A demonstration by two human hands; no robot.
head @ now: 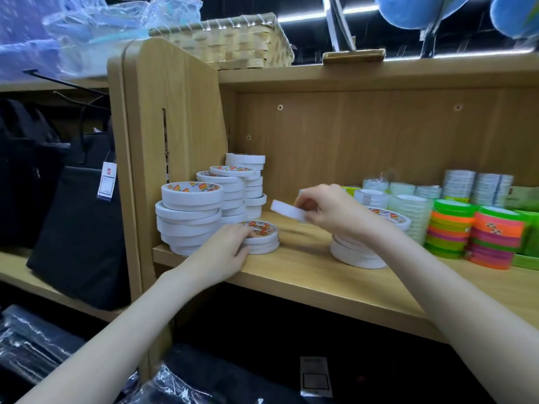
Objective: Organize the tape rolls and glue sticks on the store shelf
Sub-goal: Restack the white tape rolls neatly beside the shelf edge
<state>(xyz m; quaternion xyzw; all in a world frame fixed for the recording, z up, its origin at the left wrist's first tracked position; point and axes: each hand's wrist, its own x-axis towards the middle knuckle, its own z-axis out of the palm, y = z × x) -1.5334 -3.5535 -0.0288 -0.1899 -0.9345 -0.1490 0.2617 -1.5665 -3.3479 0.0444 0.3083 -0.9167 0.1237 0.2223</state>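
Right hand pinching a white tape roll above the wooden shelf, roll jutting left of the fingers, left hand gripping a short tape stack at the shelf's front edge

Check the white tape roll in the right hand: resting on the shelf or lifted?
Lifted. The right hand pinches the white tape roll tilted in the air, bare shelf board visible beneath it.

Matt wood-grain shelf, white paper-sided tape rolls, woven cane basket.
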